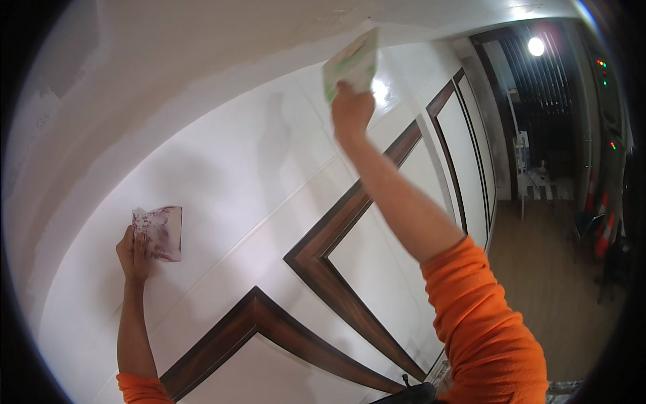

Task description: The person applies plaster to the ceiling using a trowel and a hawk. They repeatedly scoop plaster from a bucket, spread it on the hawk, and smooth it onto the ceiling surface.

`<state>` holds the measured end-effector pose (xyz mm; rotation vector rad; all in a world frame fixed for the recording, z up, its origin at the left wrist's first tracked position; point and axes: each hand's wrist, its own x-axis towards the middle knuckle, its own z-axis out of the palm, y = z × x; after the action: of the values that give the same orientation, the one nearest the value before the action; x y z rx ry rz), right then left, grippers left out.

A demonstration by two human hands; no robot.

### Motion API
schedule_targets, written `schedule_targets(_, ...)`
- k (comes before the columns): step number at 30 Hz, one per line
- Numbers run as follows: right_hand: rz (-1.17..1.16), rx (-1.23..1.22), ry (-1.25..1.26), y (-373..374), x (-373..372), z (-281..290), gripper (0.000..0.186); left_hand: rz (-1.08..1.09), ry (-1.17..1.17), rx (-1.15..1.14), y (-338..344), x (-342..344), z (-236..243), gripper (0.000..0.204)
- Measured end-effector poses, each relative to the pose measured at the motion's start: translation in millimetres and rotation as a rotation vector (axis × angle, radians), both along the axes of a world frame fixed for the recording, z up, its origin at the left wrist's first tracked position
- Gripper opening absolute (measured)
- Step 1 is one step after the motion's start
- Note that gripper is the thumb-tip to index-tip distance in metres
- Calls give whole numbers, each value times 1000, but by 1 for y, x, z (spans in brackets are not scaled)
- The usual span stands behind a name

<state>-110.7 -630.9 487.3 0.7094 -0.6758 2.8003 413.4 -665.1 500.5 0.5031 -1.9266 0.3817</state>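
Observation:
Raised at the left, my left hand [134, 252] grips a flat, square putty spreader [165, 232], pale with purple-brown smears. It is held up in front of the white wall panels [222, 195]. Higher up and right of centre, my right hand [352, 113] is closed on a second flat spreader [353, 64], whitish with green patches and slightly blurred. The upper edge of that one overlaps the plastered ceiling [269, 34]; whether it touches the surface I cannot tell. Both forearms reach up from orange sleeves.
Dark brown wooden frame mouldings [323, 249] form angular shapes on the white panels. At the right, a wooden floor [538, 283] runs along to a dark doorway [538, 101] with a bright light. Orange-and-white cones [605, 232] and small coloured lights stand out along the far right.

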Motion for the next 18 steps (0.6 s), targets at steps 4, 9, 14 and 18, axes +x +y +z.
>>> schedule_targets(4,-33,-5,-32,24,-19,51,29,-1,10,23,2,-7,3,29)
schedule_targets(9,-94,-2,250,15,97,23,48,65,-10,-73,7,-1,-5,31)
schedule_targets(14,-26,-18,58,-23,33,5,39,46,-42,-34,10,-2,-1,29)
schedule_targets(18,-458,-297,65,-49,-146,108,51,-57,-49,-105,-2,-55,25,28)
